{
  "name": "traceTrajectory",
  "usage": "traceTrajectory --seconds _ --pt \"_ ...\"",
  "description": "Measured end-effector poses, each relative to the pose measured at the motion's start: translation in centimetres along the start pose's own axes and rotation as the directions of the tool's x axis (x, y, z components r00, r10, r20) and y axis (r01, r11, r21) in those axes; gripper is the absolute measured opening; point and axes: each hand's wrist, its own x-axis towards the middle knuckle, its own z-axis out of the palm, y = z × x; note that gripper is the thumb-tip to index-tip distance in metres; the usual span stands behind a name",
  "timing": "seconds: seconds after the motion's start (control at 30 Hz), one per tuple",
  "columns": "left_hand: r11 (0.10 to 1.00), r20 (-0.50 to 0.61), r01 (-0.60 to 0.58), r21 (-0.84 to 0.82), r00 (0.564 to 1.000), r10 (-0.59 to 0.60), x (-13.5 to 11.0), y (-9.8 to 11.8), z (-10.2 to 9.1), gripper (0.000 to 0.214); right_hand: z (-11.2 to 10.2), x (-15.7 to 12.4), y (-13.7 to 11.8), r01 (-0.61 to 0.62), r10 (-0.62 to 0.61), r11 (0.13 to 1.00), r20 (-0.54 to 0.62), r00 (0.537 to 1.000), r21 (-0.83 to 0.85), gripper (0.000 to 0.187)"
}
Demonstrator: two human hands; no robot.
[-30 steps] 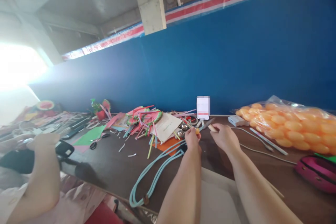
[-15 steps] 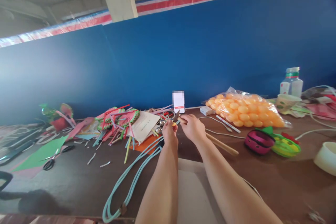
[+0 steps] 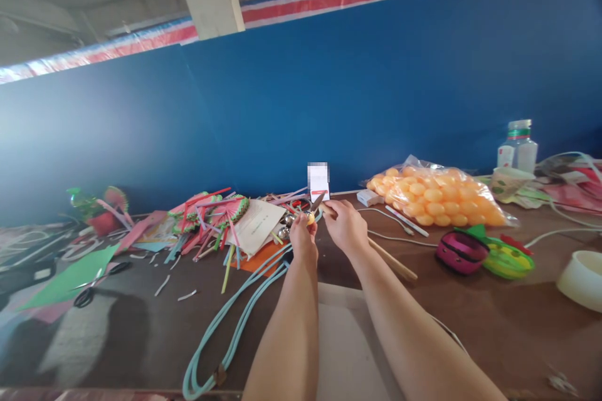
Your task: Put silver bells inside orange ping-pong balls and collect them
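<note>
My left hand (image 3: 303, 237) is closed with its fingers pinched around a small thing with a yellow part (image 3: 310, 218). A dark pointed blade (image 3: 317, 202) rises from beside those fingertips; how it joins the yellow part is too small to tell. My right hand (image 3: 345, 223) is wrapped round a long wooden stick (image 3: 392, 259), whose pale end comes out by the thumb close to the blade. The stick's other end slants down to the right behind my forearm. Shiny metal balls (image 3: 285, 232) sit left of my left hand, beside light-blue cord (image 3: 244, 301) looped on the table.
Craft paper strips and a pink-green fan shape (image 3: 235, 207) are piled left, with scissors (image 3: 91, 285) on green paper (image 3: 70, 282). A phone (image 3: 319, 183) stands behind my hands. Right are a bag of orange balls (image 3: 437, 197), a magenta pouch (image 3: 463, 252) and a tape roll (image 3: 583, 282).
The stick's far end has shifted slightly left and down, and the blade's tip has come nearer the stick's pale end. Both hands keep their grip; the whole view has drifted a little left.
</note>
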Motion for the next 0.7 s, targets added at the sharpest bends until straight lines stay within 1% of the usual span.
traceTrajectory --seconds 0.13,0.27,0.33,0.43,0.57,0.7 --pt "1.000 -0.002 0.004 -0.020 1.000 -0.004 -0.12 0.10 0.09 0.005 -0.02 -0.01 0.02 -0.007 0.008 1.000 0.038 0.999 -0.016 0.028" --pt "1.000 0.018 -0.005 -0.020 1.000 0.005 -0.06 0.05 0.03 0.005 0.00 -0.03 0.01 0.003 -0.003 1.000 -0.012 1.000 0.001 0.030" --pt "1.000 0.022 -0.010 -0.019 1.000 0.011 0.01 0.00 0.00 0.002 0.00 -0.03 0.02 0.004 -0.004 1.000 -0.003 1.000 -0.006 0.029" --pt "1.000 0.010 -0.006 -0.014 1.000 0.006 0.11 -0.09 -0.07 0.005 -0.04 -0.02 -0.01 -0.001 0.002 1.000 0.030 1.000 -0.015 0.028" --pt "1.000 0.036 -0.023 -0.005 0.999 0.023 0.19 -0.20 -0.20 0.002 -0.19 -0.04 -0.13 -0.004 0.004 1.000 -0.014 1.000 0.004 0.031" --pt "1.000 0.011 -0.010 0.007 1.000 0.010 0.22 -0.26 -0.17 0.004 -0.19 -0.06 -0.16 -0.017 0.018 1.000 0.034 0.999 -0.024 0.030"
